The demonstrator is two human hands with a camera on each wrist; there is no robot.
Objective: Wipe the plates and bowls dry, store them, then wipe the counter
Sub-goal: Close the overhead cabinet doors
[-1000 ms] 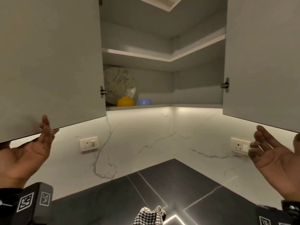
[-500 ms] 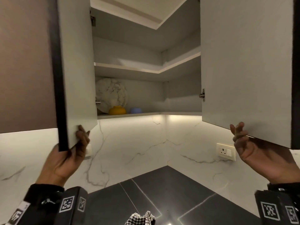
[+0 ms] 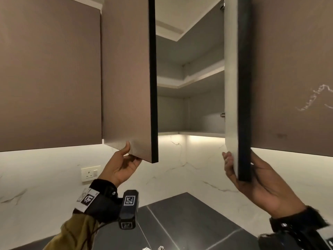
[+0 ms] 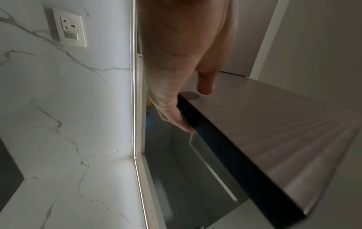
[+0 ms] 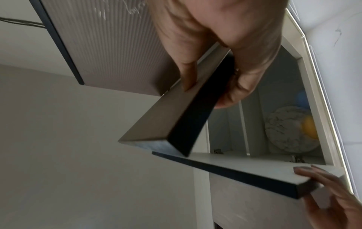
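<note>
Both doors of the corner wall cabinet stand half shut. My left hand [image 3: 128,156] pinches the lower corner of the left door [image 3: 126,78], thumb on its brown outer face and fingers [image 4: 184,122] behind the dark edge. My right hand [image 3: 241,186] grips the lower corner of the right door [image 3: 234,87], thumb inside and fingers outside. In the right wrist view a marble plate [image 5: 288,131], a yellow bowl [image 5: 309,127] and a blue bowl [image 5: 302,99] sit on the cabinet's bottom shelf. The left door hides them in the head view.
A dark counter [image 3: 180,222] fills the corner below, with a scrap of checked cloth [image 3: 153,248] at the frame's bottom edge. White marble walls carry a socket [image 3: 90,173] at the left. More brown cabinet fronts [image 3: 50,78] flank both doors.
Both hands have taken hold of the door corners and swung the two doors inward from wide open to half shut. The left door now covers the plate and bowls in the head view.
</note>
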